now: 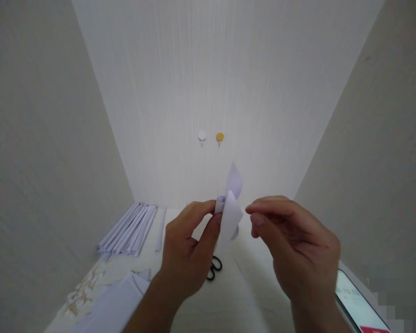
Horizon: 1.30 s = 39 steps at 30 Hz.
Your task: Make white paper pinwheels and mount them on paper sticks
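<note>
My left hand pinches a small rolled paper tube between thumb and forefinger. Against the tube's right side stands a white paper pinwheel with curved, pointed blades, seen nearly edge-on. A short gap to the right of the blades, my right hand is closed, its thumb and forefinger tips drawn together. Whether something tiny sits in that pinch I cannot make out. Below and behind my left hand lies a pair of scissors with black handles, the rest of it hidden.
A stack of folded paper strips lies at the back left, with a single strip beside it. Nearer are white paper sheets. A lit phone rests at the right edge. Two hooks hang on the back wall; walls stand on both sides.
</note>
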Motion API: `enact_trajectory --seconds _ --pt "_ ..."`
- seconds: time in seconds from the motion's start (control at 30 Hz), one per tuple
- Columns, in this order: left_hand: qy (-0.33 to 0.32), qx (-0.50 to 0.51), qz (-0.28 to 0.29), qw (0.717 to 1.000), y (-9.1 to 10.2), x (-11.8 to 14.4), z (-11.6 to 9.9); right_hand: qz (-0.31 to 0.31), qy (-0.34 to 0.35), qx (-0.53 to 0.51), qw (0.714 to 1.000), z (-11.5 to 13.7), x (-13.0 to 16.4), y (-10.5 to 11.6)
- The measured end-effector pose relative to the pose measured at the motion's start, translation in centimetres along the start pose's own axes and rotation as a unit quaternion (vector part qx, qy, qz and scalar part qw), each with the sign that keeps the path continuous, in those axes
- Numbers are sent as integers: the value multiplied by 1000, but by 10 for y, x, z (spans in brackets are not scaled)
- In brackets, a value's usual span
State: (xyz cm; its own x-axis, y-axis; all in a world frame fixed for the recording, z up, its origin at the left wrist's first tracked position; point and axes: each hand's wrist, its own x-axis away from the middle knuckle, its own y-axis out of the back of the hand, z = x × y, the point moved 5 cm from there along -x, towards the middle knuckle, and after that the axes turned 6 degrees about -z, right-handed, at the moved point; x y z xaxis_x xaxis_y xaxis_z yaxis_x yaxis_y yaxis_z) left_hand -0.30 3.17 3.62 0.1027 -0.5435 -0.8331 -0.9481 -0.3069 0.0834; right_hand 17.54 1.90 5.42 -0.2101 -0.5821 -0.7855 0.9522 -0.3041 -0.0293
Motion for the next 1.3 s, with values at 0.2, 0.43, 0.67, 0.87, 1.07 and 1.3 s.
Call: enact_trajectory --seconds 0.2,0.43,0.67,0.87,1.07,1.3 --pt "29 22 48 998 -8 -1 0 39 2 42 998 -3 -4 -7" --pt "10 -10 55 998 -10 -2 -3 32 18 86 996 -2 -6 -7" --pt "-3 -22 51 998 -9 -1 -2 16 32 122 992 2 -6 -4" --pt "-1 -21 38 999 -7 -1 -3 49 41 127 990 4 -6 -3" --pt "26 -10 39 999 -7 -1 0 81 18 111 990 2 -6 -2" --pt "75 28 27 996 -6 2 3 102 -71 56 991 -9 -7 -4"
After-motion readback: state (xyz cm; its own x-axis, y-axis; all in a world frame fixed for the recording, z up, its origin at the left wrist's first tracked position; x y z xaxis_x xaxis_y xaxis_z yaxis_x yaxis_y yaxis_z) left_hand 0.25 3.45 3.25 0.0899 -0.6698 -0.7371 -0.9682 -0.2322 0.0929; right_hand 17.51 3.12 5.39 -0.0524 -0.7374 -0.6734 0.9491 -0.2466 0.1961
